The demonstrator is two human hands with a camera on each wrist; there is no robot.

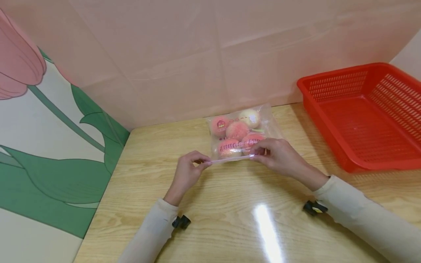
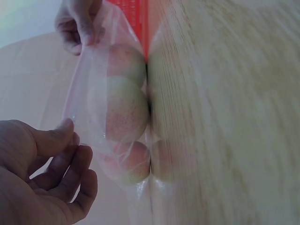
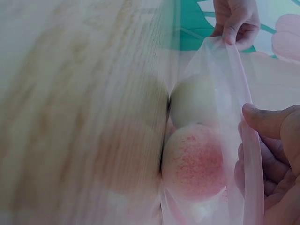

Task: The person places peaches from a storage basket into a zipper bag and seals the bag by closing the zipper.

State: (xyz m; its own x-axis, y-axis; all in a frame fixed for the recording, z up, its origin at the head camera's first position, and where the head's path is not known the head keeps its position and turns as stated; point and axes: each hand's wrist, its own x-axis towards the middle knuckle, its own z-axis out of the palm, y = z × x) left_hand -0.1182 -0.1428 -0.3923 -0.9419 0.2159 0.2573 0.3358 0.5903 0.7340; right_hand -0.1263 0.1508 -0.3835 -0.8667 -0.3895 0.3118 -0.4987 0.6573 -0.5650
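A clear plastic bag with pink print lies on the table near the wall. Inside it are several round fruits that look like peaches, mostly pink, one of them pale. My left hand pinches the left end of the bag's pinkish top strip between thumb and forefinger. Further right along the same strip, my right hand pinches it. In the right wrist view the right thumb lies on the strip, with fingers behind the film. The strip is raised off the table and stretched between both hands.
To the right stands a red plastic basket with slotted walls. The wooden table meets a pink-covered wall at the back. A panel with painted tulips borders the left side.
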